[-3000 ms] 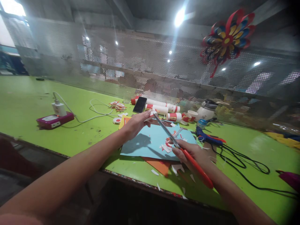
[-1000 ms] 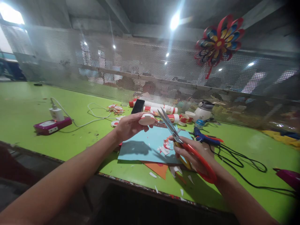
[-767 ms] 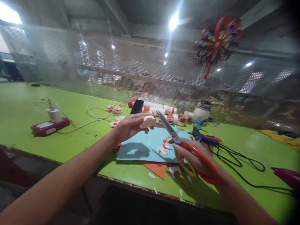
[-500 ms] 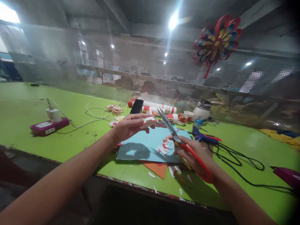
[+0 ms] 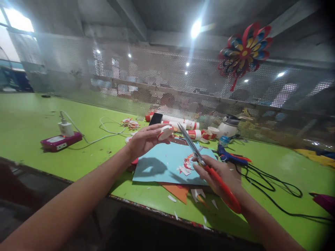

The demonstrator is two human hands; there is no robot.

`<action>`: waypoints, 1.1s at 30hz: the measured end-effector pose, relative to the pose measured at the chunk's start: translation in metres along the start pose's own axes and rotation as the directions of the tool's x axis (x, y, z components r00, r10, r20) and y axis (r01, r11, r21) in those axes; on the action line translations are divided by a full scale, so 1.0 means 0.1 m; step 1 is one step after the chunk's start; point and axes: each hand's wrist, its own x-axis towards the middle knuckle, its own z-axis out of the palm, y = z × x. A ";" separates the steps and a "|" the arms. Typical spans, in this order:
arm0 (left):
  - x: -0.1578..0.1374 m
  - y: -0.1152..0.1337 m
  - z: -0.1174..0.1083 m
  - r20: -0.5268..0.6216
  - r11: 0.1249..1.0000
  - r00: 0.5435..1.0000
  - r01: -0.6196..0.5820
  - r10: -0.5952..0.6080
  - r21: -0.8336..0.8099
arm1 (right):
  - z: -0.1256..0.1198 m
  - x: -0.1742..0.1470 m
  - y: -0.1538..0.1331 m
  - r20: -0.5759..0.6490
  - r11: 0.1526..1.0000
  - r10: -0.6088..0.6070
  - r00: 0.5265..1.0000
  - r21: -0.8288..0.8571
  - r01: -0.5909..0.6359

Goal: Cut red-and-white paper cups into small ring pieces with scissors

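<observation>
My left hand (image 5: pixel 145 138) is closed on a small white paper cup base (image 5: pixel 165 133) with red on its edge, pinched between thumb and fingers above the blue sheet. In my right hand (image 5: pixel 218 170) is a pair of scissors (image 5: pixel 188 140) with red handles. The blades point up and away, just right of the cup base and apart from it. Below both hands lies the light blue sheet (image 5: pixel 154 174), with a small pile of red and white paper scraps (image 5: pixel 186 167) on it. Part of the scissor handles is hidden by my fingers.
Stacked paper cups (image 5: pixel 183 122) and a black phone (image 5: pixel 156 119) lie behind the sheet. A blue glue gun (image 5: pixel 231 156) with a black cord is at right, near a white jug (image 5: pixel 228 126). At left sits a purple power strip (image 5: pixel 60 141); small cut pieces (image 5: pixel 131 123) lie farther back.
My left hand has tilted the cup base so more of its white round face shows. The scissors stay in my right hand, and the whole view has shifted slightly.
</observation>
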 end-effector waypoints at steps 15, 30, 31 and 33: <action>-0.01 0.02 0.04 0.020 0.991 1.000 0.008 -0.011 0.135 | 0.04 0.01 0.03 0.038 0.994 -0.096 0.995 -0.040 0.098; -0.01 -0.09 0.08 0.060 0.946 0.997 0.025 -0.047 0.323 | 0.05 0.01 0.04 0.013 0.993 -0.073 0.997 -0.096 0.074; 0.00 -0.11 0.06 0.038 0.940 0.999 0.010 -0.024 0.340 | 0.05 0.01 0.05 0.008 0.992 -0.080 0.997 -0.097 0.080; 0.02 -0.13 0.03 0.005 0.924 0.999 -0.035 0.036 0.380 | 0.05 0.01 0.08 0.002 0.990 -0.103 0.995 -0.099 0.103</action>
